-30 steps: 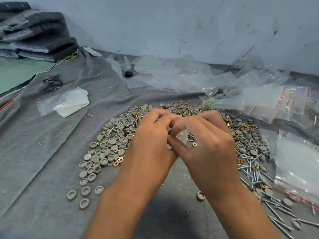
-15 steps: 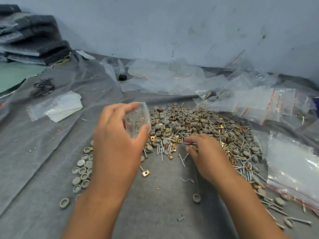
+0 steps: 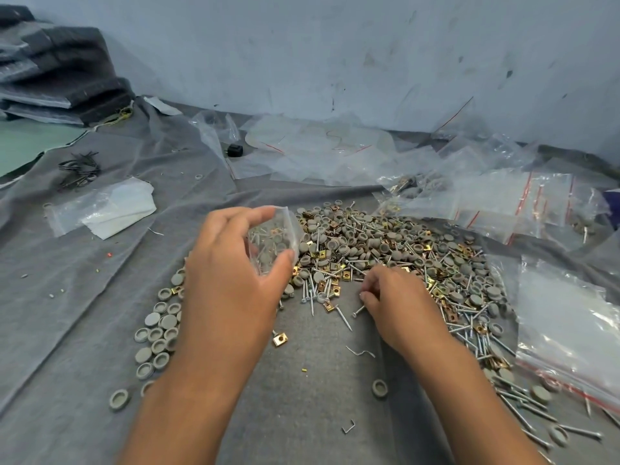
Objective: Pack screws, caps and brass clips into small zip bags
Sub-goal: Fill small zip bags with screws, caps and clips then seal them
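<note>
My left hand [image 3: 231,280] is raised a little above the grey cloth [image 3: 302,397] and holds a small clear plastic zip bag [image 3: 275,236] between the thumb below and the fingers above. The fingers are curved round it, and the bag's mouth is pressed into an open oval. Through the plastic I see only the pile behind; I cannot tell if something is already inside.

My right hand [image 3: 399,303] lies low on the cloth at the near edge of the pile, with the fingers curled down. The fingertips pinch a thin silver screw [image 3: 358,311], whose head points toward me. How tight the grip is, I cannot tell, because the back of the hand covers the fingers.

The big mixed pile [image 3: 385,250] of grey round plastic caps, silver screws and small brass square clips spreads just behind and to the right of both hands. More grey caps [image 3: 157,330] lie loose beside my left wrist, partly hidden by the forearm. One brass clip [image 3: 279,339] lies alone between my arms, and one single cap [image 3: 379,388] lies nearer to me.

At the right there are flat clear zip bags with red strips [image 3: 567,333], touching the screws at the pile's edge. Behind the pile lie many crumpled clear bags [image 3: 335,152] and a small black object [image 3: 235,150]. At the left lies a folded white plastic packet [image 3: 110,209], and dark folded fabric pieces [image 3: 57,75] are stacked by the wall.
</note>
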The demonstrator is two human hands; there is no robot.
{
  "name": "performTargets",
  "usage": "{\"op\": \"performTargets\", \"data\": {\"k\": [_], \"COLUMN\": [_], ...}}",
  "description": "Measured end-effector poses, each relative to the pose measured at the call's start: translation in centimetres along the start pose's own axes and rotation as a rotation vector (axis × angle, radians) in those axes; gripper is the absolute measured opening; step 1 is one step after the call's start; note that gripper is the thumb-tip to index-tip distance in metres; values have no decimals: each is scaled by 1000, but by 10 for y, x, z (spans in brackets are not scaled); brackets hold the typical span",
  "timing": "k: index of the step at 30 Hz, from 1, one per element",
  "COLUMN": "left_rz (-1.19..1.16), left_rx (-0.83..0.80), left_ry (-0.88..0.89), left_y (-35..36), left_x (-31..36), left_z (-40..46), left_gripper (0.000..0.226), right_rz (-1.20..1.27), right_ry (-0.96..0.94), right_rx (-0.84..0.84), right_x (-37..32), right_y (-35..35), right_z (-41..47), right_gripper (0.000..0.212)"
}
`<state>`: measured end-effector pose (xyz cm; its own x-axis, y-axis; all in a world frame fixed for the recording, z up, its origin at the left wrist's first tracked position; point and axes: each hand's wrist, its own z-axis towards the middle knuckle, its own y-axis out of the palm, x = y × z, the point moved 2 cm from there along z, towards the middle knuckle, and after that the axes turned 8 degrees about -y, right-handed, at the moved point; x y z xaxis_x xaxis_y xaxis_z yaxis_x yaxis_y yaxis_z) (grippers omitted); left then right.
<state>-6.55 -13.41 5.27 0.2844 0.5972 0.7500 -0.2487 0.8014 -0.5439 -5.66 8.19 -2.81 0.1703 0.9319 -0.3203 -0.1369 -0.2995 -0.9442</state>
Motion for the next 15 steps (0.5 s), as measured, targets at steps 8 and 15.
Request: {"op": "performTargets", "data": {"k": [8, 15], "left_rz": [1, -4], "left_rx": [-46, -44], "left_ry": [7, 13], "left_y": [0, 2], "left_x": [0, -1], "left_z": [-2, -1], "left_gripper": [48, 48], "right_rz": [-37, 105], "right_ry": [-31, -164], "right_rx": [37, 47], "right_x": [4, -11], "right_y": [-3, -2], "right_z": [-1, -2], "right_gripper": [23, 4]}}
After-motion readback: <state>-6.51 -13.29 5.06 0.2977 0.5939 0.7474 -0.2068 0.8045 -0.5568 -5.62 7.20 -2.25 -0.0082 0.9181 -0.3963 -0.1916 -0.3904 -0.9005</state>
